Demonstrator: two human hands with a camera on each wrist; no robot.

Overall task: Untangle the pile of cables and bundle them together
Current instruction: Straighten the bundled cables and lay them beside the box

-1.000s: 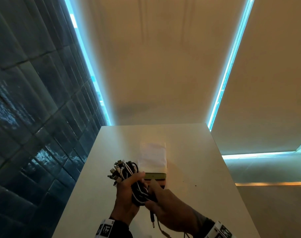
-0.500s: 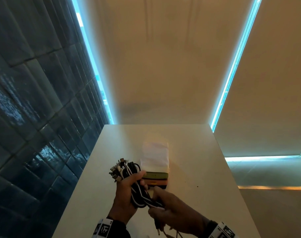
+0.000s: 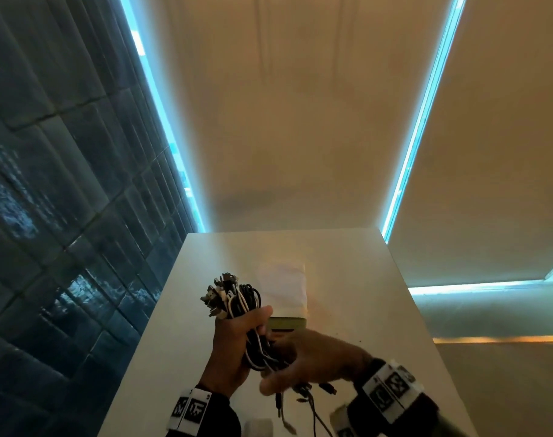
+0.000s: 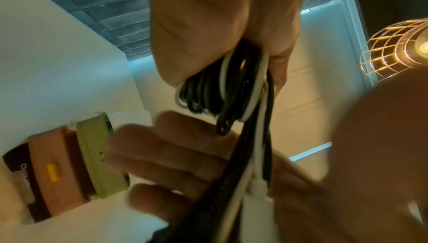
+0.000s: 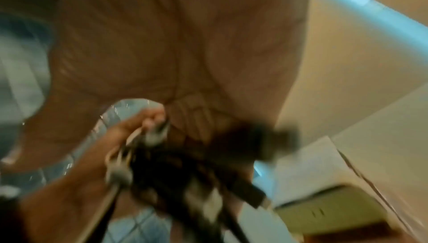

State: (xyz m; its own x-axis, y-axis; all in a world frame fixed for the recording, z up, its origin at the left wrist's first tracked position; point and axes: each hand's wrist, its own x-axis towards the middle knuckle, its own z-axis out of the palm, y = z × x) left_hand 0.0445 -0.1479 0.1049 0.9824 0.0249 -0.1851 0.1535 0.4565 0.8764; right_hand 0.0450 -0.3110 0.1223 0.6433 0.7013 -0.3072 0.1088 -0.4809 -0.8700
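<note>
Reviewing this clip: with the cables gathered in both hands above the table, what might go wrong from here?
Loose ends hang below the right hand, so they may snag or re-tangle. The left hand grips the cable bundle only at mid-length; its loops could slip out. The stacked boxes sit just behind the hands and might get knocked.

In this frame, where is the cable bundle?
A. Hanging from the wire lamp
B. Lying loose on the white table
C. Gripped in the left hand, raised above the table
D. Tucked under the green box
C: the left hand grips the cable bundle above the white table.
</note>
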